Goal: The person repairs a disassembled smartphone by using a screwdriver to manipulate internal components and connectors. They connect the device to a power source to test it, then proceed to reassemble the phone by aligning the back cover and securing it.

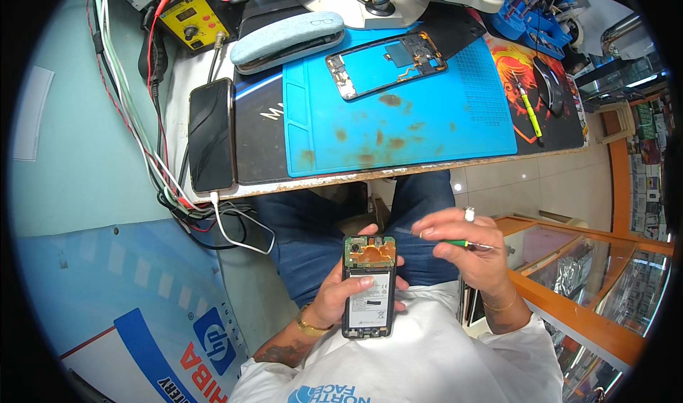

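My left hand (pixel 340 293) is wrapped round an opened smartphone (pixel 370 310) above my lap, thumb on its front edge area and fingertips round the far side. Its back is off: a green circuit board with a copper-coloured patch lies at the top, a white battery below. To the right of the phone, my right hand (pixel 475 245) is raised and pinches a thin tool with a green handle (pixel 455 243). A thin tip points left toward the phone without touching it; the tool's exact kind cannot be made out.
On the bench, a blue work mat (pixel 405 143) bears a phone mid-frame (pixel 384 65). Around it are a light-blue glasses case (pixel 288 40), a dark phone (pixel 211 136) on a white cable, a yellow-green screwdriver (pixel 529 111), a mouse (pixel 548 86) and a yellow soldering station (pixel 191 19). Glass display cases (pixel 569 261) stand right.
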Available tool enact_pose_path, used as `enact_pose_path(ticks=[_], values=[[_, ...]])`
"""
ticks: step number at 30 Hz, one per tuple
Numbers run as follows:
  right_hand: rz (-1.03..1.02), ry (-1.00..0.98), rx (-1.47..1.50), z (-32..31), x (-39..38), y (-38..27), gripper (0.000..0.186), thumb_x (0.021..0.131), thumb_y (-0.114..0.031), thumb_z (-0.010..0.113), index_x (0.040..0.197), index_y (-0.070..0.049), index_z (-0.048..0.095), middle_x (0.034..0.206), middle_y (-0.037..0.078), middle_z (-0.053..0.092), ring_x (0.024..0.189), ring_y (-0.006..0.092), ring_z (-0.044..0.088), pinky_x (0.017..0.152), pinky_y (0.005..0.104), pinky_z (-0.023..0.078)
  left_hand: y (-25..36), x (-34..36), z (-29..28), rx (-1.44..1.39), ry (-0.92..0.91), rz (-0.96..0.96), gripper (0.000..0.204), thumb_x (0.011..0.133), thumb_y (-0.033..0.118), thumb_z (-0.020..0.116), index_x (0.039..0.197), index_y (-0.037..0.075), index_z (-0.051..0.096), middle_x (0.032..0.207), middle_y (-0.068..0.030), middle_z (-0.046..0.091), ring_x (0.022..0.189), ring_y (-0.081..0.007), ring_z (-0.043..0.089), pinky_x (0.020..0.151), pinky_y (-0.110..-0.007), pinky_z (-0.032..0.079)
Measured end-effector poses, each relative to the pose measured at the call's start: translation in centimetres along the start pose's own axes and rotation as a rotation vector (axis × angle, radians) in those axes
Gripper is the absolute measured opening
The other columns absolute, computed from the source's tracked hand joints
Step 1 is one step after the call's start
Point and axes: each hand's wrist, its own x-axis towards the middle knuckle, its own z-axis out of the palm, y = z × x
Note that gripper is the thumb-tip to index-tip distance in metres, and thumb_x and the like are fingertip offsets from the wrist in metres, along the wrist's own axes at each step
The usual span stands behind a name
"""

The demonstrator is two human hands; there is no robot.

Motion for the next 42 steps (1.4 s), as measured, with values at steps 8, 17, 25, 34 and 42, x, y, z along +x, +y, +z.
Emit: enact_pose_path(ticks=[8,17,25,34,42], values=[[-0.001,-0.185,0.016,1.9,0.2,1.2,0.018,0.084,0.001,0.070,0.102,0.005,0.069,0.102,0.019,0.071,0.098,0.0314,0.070,0.084,0.0376,0.055,0.0,-0.5,-0.1,-0.044,-0.019,-0.106,0.077,0.094,0.009,0.049,0.156,0.016,0.005,0.137,-0.0243,0.044,0.118,-0.0397,0.057,0.089,-0.061,0.054],[-0.065,-0.229,-0.060,2.3,0.4,1.6,0.018,0.084,0.000,0.070,0.101,0.004,0.068,0.104,0.020,0.070,0.100,0.0336,0.069,0.083,0.0391,0.056,-0.5,-0.7,-0.2,0.016,-0.006,-0.133,0.072,0.097,0.008,0.048,0.155,0.015,0.005,0.134,-0.0206,0.046,0.118,-0.0360,0.057,0.090,-0.057,0.056],[-0.368,-0.276,-0.325,2.8,0.6,0.8,0.029,0.076,-0.003,0.072,0.103,0.002,0.064,0.102,0.018,0.067,0.095,0.0358,0.069,0.078,0.0403,0.059,-0.7,-0.6,0.4,0.090,-0.024,-0.077,0.074,0.097,0.002,0.049,0.156,0.016,0.005,0.137,-0.0149,0.044,0.121,-0.0302,0.056,0.094,-0.054,0.055],[-0.339,-0.188,-0.080,2.6,-0.6,0.9,0.019,0.084,-0.007,0.068,0.100,0.004,0.065,0.098,0.020,0.069,0.095,0.0375,0.069,0.080,0.0425,0.058,-1.6,-0.6,-0.6,0.687,-0.023,0.225,0.067,0.093,-0.005,0.056,0.153,0.004,0.026,0.138,-0.0129,0.052,0.120,-0.0181,0.057,0.096,-0.032,0.050],[0.198,-0.220,0.351,0.9,-0.9,0.1,0.009,0.093,-0.005,0.062,0.098,0.002,0.066,0.096,0.016,0.073,0.093,0.0239,0.071,0.083,0.0339,0.056,0.2,0.0,-2.2,1.090,-0.218,0.370,0.058,0.076,-0.015,0.065,0.132,0.001,0.059,0.132,-0.0206,0.059,0.114,-0.0310,0.063,0.093,-0.034,0.052]])
